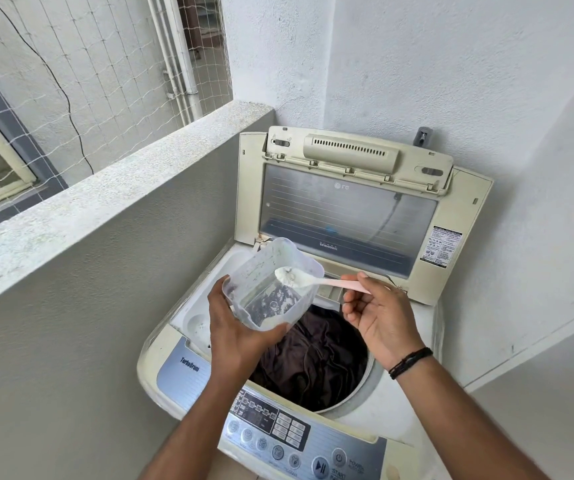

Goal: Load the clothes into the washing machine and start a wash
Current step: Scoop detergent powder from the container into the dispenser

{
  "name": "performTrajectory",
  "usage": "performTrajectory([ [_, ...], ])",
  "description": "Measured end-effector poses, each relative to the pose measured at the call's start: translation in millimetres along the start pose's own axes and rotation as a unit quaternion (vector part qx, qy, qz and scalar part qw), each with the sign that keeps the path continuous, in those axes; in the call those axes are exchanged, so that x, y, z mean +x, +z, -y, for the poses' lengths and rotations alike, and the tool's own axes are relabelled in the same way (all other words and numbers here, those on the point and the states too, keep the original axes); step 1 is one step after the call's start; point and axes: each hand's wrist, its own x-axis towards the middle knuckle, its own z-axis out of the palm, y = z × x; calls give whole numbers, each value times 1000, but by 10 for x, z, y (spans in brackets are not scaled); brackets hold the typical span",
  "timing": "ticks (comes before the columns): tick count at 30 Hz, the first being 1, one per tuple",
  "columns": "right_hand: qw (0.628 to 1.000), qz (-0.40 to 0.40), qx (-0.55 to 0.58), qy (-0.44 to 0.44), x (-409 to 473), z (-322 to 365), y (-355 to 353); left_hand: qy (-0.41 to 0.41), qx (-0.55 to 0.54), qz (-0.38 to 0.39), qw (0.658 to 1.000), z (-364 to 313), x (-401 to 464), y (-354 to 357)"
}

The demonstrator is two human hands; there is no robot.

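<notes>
left hand grips clear detergent tub | right hand pinches pink spoon heaped with powder | dark clothes in open washing machine

Top-loading washing machine: cream body, lid raised upright against the rear wall, blue-grey control panel at the front edge. Dark brown clothes lie crumpled inside the open drum, below the rim.
</notes>
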Motion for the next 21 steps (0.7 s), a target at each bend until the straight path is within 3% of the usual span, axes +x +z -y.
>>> performTrajectory([
  [9,1000,-8,-2,-1,33,-37,-44,6,24,-1,1000,58,-9,2],
  [21,999,-21,18,-36,489,188,-206,-29,38,-77,996,198,183,-16],
])
